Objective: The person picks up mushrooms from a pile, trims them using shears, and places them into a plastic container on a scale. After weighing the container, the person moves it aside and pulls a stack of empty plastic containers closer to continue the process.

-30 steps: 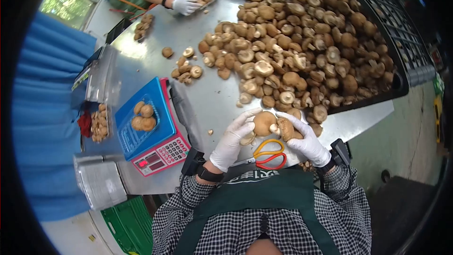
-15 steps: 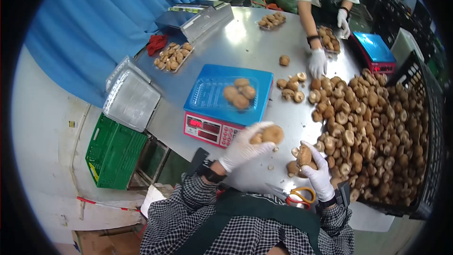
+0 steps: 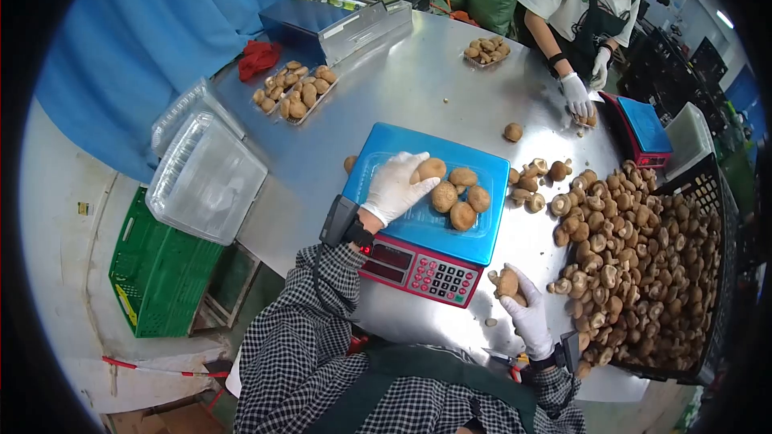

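Observation:
My left hand (image 3: 392, 186), in a white glove, is over the clear plastic tray (image 3: 482, 162) on the blue-topped scale (image 3: 503, 225). Its fingers are closed around a brown mushroom (image 3: 432, 169). Several other mushrooms (image 3: 462, 215) lie in the tray, just right of those fingers. My right hand (image 3: 531, 320), also gloved, is in front of the scale's right corner and grips another mushroom (image 3: 508, 284), perhaps more than one. The scale's display is partly covered by my left wrist.
A large heap of mushrooms (image 3: 635, 265) spills from a black crate (image 3: 712, 337) on the right. Filled trays (image 3: 310, 96) stand at the back left, near stacked empty trays (image 3: 209, 177). Across the table, a co-worker's gloved hand (image 3: 576, 96) is beside a second scale (image 3: 647, 128). Scissors (image 3: 515, 368) lie partly hidden near my apron.
My left hand has moved from the front of the scale to over the tray, carrying mushroom. My right hand still grips mushroom. The co-worker's hand has drawn back from the heap. The view has shifted.

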`<state>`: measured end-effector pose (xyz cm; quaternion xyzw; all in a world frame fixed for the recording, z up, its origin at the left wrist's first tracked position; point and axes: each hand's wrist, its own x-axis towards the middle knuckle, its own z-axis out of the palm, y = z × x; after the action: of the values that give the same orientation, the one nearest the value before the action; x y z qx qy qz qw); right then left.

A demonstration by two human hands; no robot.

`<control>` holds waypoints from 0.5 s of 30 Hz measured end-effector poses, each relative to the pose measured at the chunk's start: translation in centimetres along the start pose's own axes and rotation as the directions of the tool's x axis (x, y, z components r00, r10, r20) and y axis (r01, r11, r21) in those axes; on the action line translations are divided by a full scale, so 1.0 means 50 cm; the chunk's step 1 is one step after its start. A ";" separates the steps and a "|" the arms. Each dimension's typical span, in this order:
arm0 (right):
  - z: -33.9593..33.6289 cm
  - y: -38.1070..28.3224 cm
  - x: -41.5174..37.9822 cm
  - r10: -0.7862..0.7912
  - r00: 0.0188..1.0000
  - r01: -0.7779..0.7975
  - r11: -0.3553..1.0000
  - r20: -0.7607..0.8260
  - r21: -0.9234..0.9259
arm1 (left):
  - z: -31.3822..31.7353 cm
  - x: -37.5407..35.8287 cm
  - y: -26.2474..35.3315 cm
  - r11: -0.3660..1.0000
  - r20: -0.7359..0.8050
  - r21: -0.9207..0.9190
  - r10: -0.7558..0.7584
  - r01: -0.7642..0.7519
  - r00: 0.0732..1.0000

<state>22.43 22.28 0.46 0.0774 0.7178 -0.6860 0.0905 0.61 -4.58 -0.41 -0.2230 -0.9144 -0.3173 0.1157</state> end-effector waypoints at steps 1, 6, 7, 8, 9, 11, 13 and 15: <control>0.007 0.001 0.003 -0.035 0.999 0.035 0.999 -0.003 -0.027 | 0.005 -0.006 -0.004 0.999 0.016 0.043 -0.002 0.001 1.000; 0.030 -0.023 0.025 -0.046 0.999 0.046 0.997 -0.006 -0.057 | -0.003 -0.012 0.000 1.000 0.029 -0.005 0.021 -0.021 0.999; 0.030 -0.022 0.032 -0.062 0.998 0.062 0.996 0.005 -0.067 | -0.005 -0.012 -0.001 0.999 0.019 -0.046 0.019 -0.019 1.000; 0.035 -0.033 0.041 -0.053 0.999 0.053 0.996 0.002 -0.069 | -0.007 -0.012 -0.003 0.996 0.010 -0.084 0.016 -0.015 1.000; 0.046 -0.055 0.051 -0.123 0.992 0.122 0.978 0.009 -0.170 | -0.010 -0.012 -0.005 0.996 0.017 -0.091 0.010 -0.008 1.000; 0.072 -0.105 0.077 -0.274 0.960 0.270 0.866 0.053 -0.421 | -0.015 -0.014 -0.010 0.987 0.008 -0.158 0.023 -0.022 1.000; 0.099 -0.120 0.114 -0.310 0.947 0.304 0.790 0.081 -0.532 | -0.030 -0.017 -0.009 0.979 0.011 -0.202 -0.008 0.010 1.000; 0.132 -0.135 0.154 -0.351 0.929 0.343 0.697 0.119 -0.630 | -0.033 -0.021 -0.018 0.964 -0.003 -0.262 -0.046 0.043 0.999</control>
<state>13.53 15.27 4.90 -0.0911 0.9100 -0.4037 -0.0232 1.19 -6.61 0.01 -0.2144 -0.8688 -0.4388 0.0820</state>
